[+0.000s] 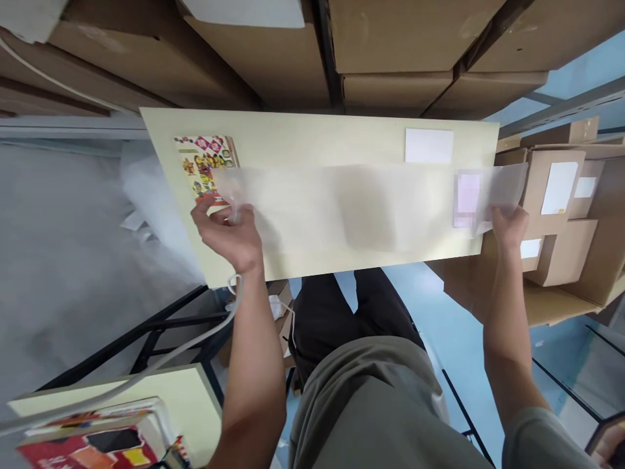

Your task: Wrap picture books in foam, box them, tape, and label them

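A long strip of translucent white wrapping sheet (312,208) is stretched sideways over a pale yellow table (317,140). My left hand (229,234) pinches its left end, beside a colourful illustrated book (205,156) that the sheet partly overlaps. At the other end my right hand (509,225) grips the sheet, thumb on top, near the table's right edge. A pinkish-lilac card or label (467,192) lies close to that hand, partly behind the sheet. Farther back rests a white rectangular paper or card (428,145).
Cardboard boxes (395,39) line the far side. An open carton (610,260) with smaller boxes stands at right. More books (92,446) lie on a lower-left board; a pale cable (195,342) crosses my left forearm. A partial hand (612,446) appears bottom right.
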Demonstrator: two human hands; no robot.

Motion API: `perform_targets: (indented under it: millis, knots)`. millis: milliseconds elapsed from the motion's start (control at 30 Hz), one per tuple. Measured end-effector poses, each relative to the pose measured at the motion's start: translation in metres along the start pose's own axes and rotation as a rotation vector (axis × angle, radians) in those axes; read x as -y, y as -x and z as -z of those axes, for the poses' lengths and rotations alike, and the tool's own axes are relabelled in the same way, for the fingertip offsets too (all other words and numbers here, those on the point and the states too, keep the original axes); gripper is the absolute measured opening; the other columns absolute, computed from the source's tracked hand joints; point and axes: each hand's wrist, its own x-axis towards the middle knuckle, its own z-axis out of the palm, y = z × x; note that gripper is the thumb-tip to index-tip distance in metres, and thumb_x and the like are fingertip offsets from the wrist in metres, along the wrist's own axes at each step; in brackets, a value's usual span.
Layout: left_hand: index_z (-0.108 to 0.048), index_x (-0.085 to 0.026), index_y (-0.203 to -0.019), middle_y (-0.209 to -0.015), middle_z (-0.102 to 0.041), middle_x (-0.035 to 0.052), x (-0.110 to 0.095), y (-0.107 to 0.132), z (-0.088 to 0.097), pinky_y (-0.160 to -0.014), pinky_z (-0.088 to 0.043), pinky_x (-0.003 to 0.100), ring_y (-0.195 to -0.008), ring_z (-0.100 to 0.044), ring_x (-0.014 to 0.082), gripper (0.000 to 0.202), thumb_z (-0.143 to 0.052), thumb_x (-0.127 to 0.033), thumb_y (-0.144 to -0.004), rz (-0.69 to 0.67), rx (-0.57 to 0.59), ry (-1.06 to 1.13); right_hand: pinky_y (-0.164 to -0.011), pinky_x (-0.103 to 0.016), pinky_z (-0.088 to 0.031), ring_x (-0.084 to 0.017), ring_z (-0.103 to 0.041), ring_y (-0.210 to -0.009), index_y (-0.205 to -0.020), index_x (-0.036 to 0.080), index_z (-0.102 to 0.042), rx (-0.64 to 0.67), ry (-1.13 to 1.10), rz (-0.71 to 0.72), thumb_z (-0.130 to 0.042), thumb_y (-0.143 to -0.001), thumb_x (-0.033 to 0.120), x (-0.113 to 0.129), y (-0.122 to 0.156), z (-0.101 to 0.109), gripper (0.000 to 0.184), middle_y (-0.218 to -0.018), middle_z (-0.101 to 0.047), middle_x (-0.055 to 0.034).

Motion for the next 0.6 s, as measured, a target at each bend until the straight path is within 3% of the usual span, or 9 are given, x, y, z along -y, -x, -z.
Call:
perform_targets:
  millis: [200,300,333,433,500,600]
  knots:
    - [-0.062,-0.022,-0.124,-0.079,-0.055,-0.0111,0.028,-0.025,0.007,-0.103,-0.062,0.036,-0.081,-0.058,0.0132,0.061,-0.087,0.01,-0.079,0.018,-0.065,0.113,-0.099,-0.045,-0.059,-0.035,-0.083,-0.109,-0.072,0.031,-0.068,-0.056,-0.061,-0.095,-0.076,-0.09,0.006,0.007,-0.005,-0.001,0.032,-0.106,-0.084,-0.0215]
    - [-0.066,-0.023,-0.122,-0.081,-0.06,-0.0103,0.038,-0.031,0.011,-0.1,-0.065,0.038,-0.081,-0.062,0.0137,0.059,-0.086,0.012,-0.079,-0.012,-0.061,0.156,-0.111,-0.052,-0.057,-0.043,-0.078,-0.125,-0.099,0.026,-0.078,-0.103,-0.062,-0.061,-0.074,-0.094,0.01,0.011,0.006,0.002,0.018,-0.124,-0.082,-0.0243]
    - [-0.066,-0.022,-0.122,-0.082,-0.062,-0.0098,0.041,-0.032,0.012,-0.099,-0.065,0.038,-0.081,-0.064,0.0137,0.058,-0.085,0.012,-0.08,-0.012,-0.053,0.17,-0.118,-0.055,-0.054,-0.046,-0.074,-0.135,-0.116,0.022,-0.079,-0.149,-0.024,-0.038,-0.077,-0.092,0.009,0.015,0.013,0.003,0.028,-0.136,-0.078,-0.0272]
    - [-0.067,-0.018,-0.122,-0.091,-0.068,-0.0072,0.048,-0.033,0.014,-0.1,-0.065,0.038,-0.088,-0.069,0.0139,0.053,-0.085,0.012,-0.082,0.007,-0.022,0.229,-0.14,-0.063,-0.032,-0.05,-0.045,-0.167,-0.163,0.013,-0.059,-0.335,0.105,0.154,-0.087,-0.089,0.017,0.039,0.052,-0.003,0.079,-0.172,-0.051,-0.0337]
    - [-0.067,-0.017,-0.119,-0.098,-0.073,-0.0056,0.054,-0.032,0.014,-0.104,-0.065,0.038,-0.096,-0.071,0.0144,0.047,-0.084,0.01,-0.085,0.007,0.005,0.26,-0.144,-0.069,-0.026,-0.046,-0.034,-0.175,-0.17,0.014,-0.051,-0.363,0.061,0.357,-0.075,-0.105,0.04,0.068,0.093,-0.021,0.074,-0.179,-0.043,-0.031]
    - [-0.071,-0.017,-0.112,-0.103,-0.076,-0.0029,0.061,-0.03,0.015,-0.106,-0.063,0.038,-0.099,-0.073,0.0158,0.031,-0.083,0.002,-0.09,-0.018,0.038,0.228,-0.14,-0.078,-0.032,-0.043,-0.04,-0.173,-0.17,0.024,-0.05,0.028,-0.108,0.589,-0.059,-0.114,0.051,0.124,0.173,-0.074,0.063,-0.176,-0.05,-0.0217]
